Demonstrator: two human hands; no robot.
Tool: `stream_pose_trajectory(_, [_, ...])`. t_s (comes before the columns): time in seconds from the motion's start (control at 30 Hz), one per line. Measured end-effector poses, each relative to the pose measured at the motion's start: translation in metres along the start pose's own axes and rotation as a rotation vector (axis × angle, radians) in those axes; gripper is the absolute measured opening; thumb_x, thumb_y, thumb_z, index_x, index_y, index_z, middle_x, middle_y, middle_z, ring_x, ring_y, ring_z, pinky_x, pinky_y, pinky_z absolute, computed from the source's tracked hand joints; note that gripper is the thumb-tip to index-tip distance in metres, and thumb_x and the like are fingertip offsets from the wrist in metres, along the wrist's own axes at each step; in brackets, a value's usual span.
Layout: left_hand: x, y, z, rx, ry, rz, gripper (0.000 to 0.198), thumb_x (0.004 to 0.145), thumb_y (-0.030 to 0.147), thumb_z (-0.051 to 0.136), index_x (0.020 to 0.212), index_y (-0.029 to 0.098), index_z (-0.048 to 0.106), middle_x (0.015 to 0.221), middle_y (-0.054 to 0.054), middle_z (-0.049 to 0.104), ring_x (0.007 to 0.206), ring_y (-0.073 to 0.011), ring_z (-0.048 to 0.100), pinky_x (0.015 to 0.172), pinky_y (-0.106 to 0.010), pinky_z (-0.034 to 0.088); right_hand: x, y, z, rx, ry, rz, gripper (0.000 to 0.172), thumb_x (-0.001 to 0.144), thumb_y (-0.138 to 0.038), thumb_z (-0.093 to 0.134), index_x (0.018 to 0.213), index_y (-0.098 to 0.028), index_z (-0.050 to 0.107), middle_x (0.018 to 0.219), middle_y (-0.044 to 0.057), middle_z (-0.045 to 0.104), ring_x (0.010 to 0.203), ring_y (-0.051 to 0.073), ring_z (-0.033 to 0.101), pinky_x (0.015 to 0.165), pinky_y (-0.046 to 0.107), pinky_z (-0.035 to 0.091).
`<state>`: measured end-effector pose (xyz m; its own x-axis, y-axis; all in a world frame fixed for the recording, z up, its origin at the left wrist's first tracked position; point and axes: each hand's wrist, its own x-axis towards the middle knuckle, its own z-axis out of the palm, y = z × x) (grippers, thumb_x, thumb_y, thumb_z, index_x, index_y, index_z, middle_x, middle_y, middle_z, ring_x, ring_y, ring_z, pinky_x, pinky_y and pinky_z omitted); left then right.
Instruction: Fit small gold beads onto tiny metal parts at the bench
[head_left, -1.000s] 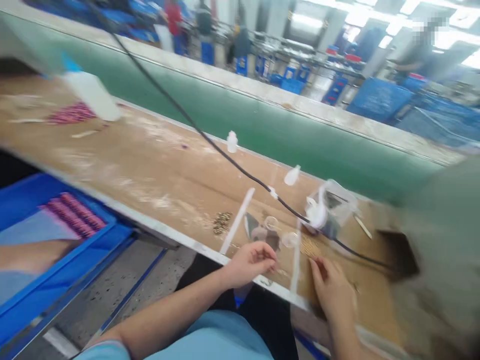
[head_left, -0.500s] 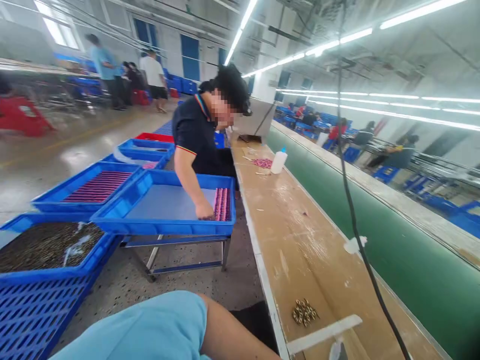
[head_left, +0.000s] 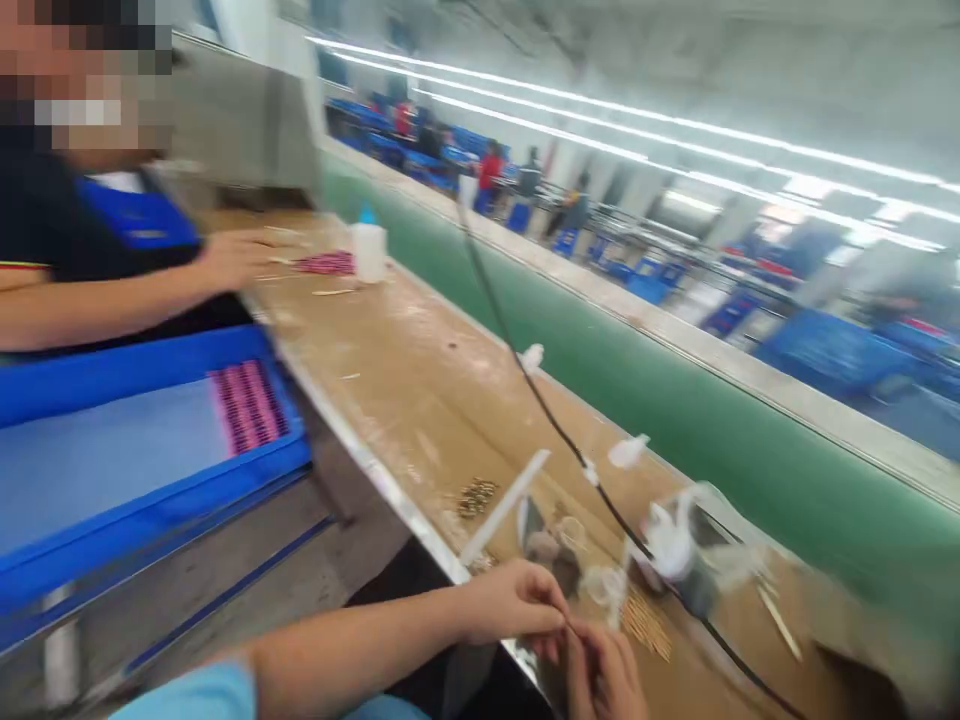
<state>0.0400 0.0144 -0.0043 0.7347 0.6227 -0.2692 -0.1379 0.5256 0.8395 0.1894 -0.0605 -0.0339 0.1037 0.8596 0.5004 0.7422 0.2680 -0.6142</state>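
Observation:
Over the bench's near edge, my left hand point(head_left: 521, 603) and my right hand point(head_left: 606, 668) meet at the fingertips. Both are closed in a pinch; whatever lies between the fingers is too small and blurred to name. Just beyond them on the brown bench top point(head_left: 405, 400) are small round clear containers point(head_left: 571, 533) and a dark grey lump. A heap of small brass-coloured parts point(head_left: 477, 497) lies left of a white strip point(head_left: 506, 507). To the right of my hands is a patch of small tan pieces point(head_left: 646, 625).
A black cable point(head_left: 555, 415) hangs across the bench. Crumpled clear plastic point(head_left: 701, 540) sits at the right. A co-worker's arm point(head_left: 150, 290) reaches over the far bench, near a white bottle point(head_left: 369, 250) and pink pieces point(head_left: 324, 262). A blue tray point(head_left: 150, 520) holds pink-and-black rows point(head_left: 249, 408).
My view has swung right and down, bringing both my hands into sight. The co-worker's hand has left the blue tray and is now over the bench.

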Motion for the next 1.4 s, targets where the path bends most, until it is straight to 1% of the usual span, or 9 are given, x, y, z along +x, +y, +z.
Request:
stream_pose_trajectory(0.03, [-0.002, 0.005, 0.001, 0.002, 0.026, -0.011, 0.040, 0.056, 0.048, 0.074, 0.071, 0.015, 0.055, 0.051, 0.004, 0.058, 0.048, -0.0083, 0.053, 0.050, -0.021, 0.038, 0.000, -0.008, -0.005, 0.028, -0.009, -0.068, 0.016, 0.089, -0.033, 0.050, 0.088, -0.026, 0.064, 0.079, 0.004, 0.064, 0.070, 0.016, 0.063, 0.062, 0.027, 0.052])
stream_pose_trajectory(0.07, [-0.004, 0.010, 0.002, 0.013, 0.039, -0.020, 0.038, 0.058, 0.045, 0.073, 0.072, 0.015, 0.054, 0.051, 0.004, 0.058, 0.048, -0.0083, 0.053, 0.050, -0.021, 0.037, 0.003, -0.015, -0.007, 0.037, 0.007, -0.085, 0.014, 0.089, -0.029, 0.049, 0.087, -0.024, 0.063, 0.077, 0.003, 0.063, 0.071, 0.015, 0.062, 0.063, 0.024, 0.051])
stream_pose_trajectory(0.13, [-0.006, 0.015, 0.003, 0.033, 0.037, -0.033, 0.036, 0.062, 0.043, 0.072, 0.072, 0.015, 0.053, 0.051, 0.003, 0.058, 0.048, -0.0080, 0.052, 0.050, -0.020, 0.036, 0.012, -0.027, -0.008, 0.038, 0.039, -0.046, 0.013, 0.091, -0.023, 0.047, 0.087, -0.023, 0.059, 0.077, 0.002, 0.062, 0.071, 0.013, 0.061, 0.064, 0.022, 0.050])
stream_pose_trajectory(0.27, [-0.009, 0.018, 0.006, 0.045, 0.038, -0.031, 0.038, 0.061, 0.044, 0.074, 0.072, 0.015, 0.053, 0.052, 0.003, 0.058, 0.048, -0.0072, 0.049, 0.050, -0.020, 0.036, 0.018, -0.038, -0.008, 0.057, -0.003, 0.031, 0.014, 0.092, -0.021, 0.044, 0.087, -0.024, 0.057, 0.080, 0.002, 0.060, 0.075, 0.013, 0.060, 0.065, 0.023, 0.049])
stream_pose_trajectory(0.57, [-0.014, 0.029, 0.011, 0.128, 0.069, -0.056, 0.043, 0.061, 0.051, 0.074, 0.072, 0.014, 0.054, 0.053, 0.002, 0.058, 0.049, -0.0072, 0.047, 0.052, -0.021, 0.036, 0.014, -0.040, -0.009, 0.081, -0.034, 0.079, 0.014, 0.093, -0.023, 0.042, 0.088, -0.022, 0.055, 0.080, 0.001, 0.059, 0.074, 0.012, 0.057, 0.066, 0.022, 0.046])
stream_pose_trajectory(1.0, [-0.015, 0.028, 0.011, 0.220, 0.103, -0.062, 0.045, 0.059, 0.054, 0.075, 0.074, 0.014, 0.062, 0.054, 0.000, 0.059, 0.050, -0.0089, 0.046, 0.052, -0.021, 0.035, 0.016, -0.044, -0.011, 0.018, -0.043, 0.112, 0.020, 0.095, -0.028, 0.038, 0.089, -0.022, 0.056, 0.082, 0.003, 0.062, 0.078, 0.014, 0.058, 0.066, 0.024, 0.045])
stream_pose_trajectory(1.17, [-0.016, 0.027, 0.009, 0.248, 0.142, -0.092, 0.048, 0.051, 0.054, 0.080, 0.073, 0.014, 0.066, 0.058, -0.001, 0.062, 0.054, -0.0105, 0.049, 0.054, -0.021, 0.040, 0.017, -0.045, -0.013, -0.057, -0.092, 0.088, 0.017, 0.094, -0.027, 0.039, 0.091, -0.024, 0.055, 0.087, 0.002, 0.064, 0.086, 0.014, 0.060, 0.070, 0.024, 0.047])
stream_pose_trajectory(1.3, [-0.014, 0.028, 0.008, 0.254, 0.160, -0.134, 0.054, 0.042, 0.057, 0.082, 0.071, 0.016, 0.066, 0.054, 0.000, 0.061, 0.052, -0.0105, 0.049, 0.054, -0.021, 0.042, 0.018, -0.046, -0.013, -0.133, -0.120, 0.111, 0.013, 0.093, -0.025, 0.041, 0.094, -0.024, 0.054, 0.093, 0.001, 0.065, 0.090, 0.012, 0.061, 0.071, 0.022, 0.048])
stream_pose_trajectory(1.4, [-0.013, 0.030, 0.008, 0.268, 0.158, -0.111, 0.051, 0.045, 0.056, 0.082, 0.071, 0.016, 0.065, 0.054, 0.000, 0.062, 0.052, -0.0102, 0.050, 0.053, -0.020, 0.042, 0.019, -0.046, -0.013, -0.133, -0.124, 0.118, 0.014, 0.094, -0.026, 0.041, 0.094, -0.024, 0.054, 0.093, 0.001, 0.065, 0.090, 0.012, 0.061, 0.071, 0.022, 0.047])
